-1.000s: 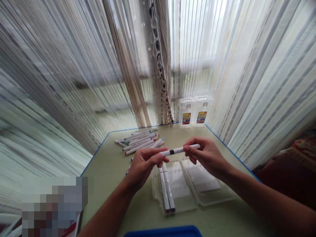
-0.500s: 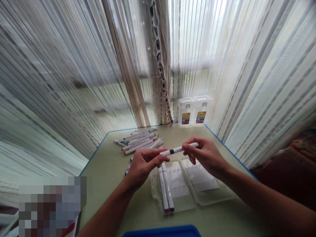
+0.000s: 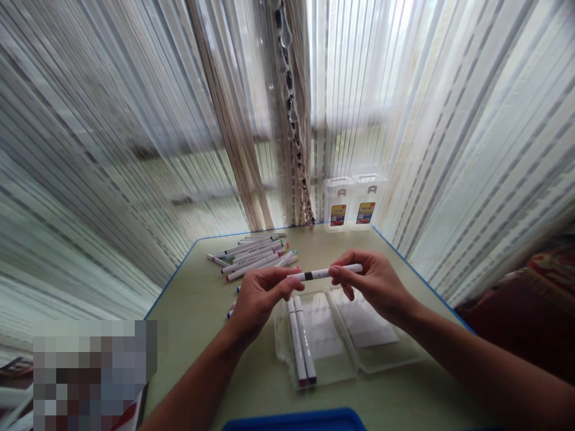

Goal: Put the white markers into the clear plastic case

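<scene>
A white marker pen [image 3: 321,273] with a dark band is held almost level between both hands, above the table. My left hand [image 3: 263,294] pinches its left end. My right hand [image 3: 366,278] grips it nearer the right end, thumb and fingers closed on it. Below lies an opened clear plastic case [image 3: 332,365], its two halves flat on the table. Two white markers [image 3: 302,341] with dark ends lie side by side in the case's left half. Beyond my left hand is a loose pile of several white markers [image 3: 254,257] with coloured ends.
Two clear cases [image 3: 349,206] with yellow labels stand upright at the table's back edge. String curtains [image 3: 148,120] hang round the light green table [image 3: 193,323]. A blue object [image 3: 296,421] shows at the near edge. Something pixelated [image 3: 96,374] covers the lower left.
Both hands keep hold of the marker. It has turned slightly toward level and moved a little to the left at its banded part. The other things have not moved.
</scene>
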The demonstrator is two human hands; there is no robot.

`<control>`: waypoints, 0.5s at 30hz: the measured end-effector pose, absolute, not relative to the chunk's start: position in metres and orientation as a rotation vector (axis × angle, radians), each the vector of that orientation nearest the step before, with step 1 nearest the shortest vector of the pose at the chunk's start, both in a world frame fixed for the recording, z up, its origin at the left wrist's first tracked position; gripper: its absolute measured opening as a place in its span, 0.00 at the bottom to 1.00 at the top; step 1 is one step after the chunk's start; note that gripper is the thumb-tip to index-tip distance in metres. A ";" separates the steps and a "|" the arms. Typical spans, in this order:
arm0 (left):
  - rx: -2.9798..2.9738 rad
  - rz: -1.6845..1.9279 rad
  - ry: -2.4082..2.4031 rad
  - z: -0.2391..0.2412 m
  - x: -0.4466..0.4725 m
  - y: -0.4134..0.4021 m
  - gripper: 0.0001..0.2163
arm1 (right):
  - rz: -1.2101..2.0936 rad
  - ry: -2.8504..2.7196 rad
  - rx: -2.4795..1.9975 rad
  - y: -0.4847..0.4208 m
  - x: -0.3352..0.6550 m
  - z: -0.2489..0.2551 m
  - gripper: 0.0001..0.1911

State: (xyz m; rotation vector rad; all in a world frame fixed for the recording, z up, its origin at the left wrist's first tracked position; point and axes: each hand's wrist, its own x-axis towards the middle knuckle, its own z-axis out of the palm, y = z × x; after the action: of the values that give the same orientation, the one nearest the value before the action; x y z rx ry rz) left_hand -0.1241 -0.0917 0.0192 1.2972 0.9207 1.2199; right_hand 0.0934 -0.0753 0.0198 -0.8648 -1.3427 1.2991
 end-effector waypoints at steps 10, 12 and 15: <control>1.431 1.171 1.015 0.024 -0.121 -0.091 0.09 | 1.287 -1.459 -0.885 -0.078 0.093 0.020 0.17; 1.444 1.150 1.039 0.025 -0.120 -0.092 0.10 | 1.305 -1.465 -0.880 -0.079 0.092 0.020 0.18; 1.475 1.127 1.060 0.025 -0.120 -0.093 0.11 | 1.334 -1.488 -0.874 -0.079 0.092 0.020 0.19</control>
State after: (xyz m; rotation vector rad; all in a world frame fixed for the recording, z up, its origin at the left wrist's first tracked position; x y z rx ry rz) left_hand -0.1198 -0.0934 0.0249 1.4748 1.0598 1.1274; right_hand 0.0918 -0.0790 0.0198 -0.8736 -1.4881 1.3337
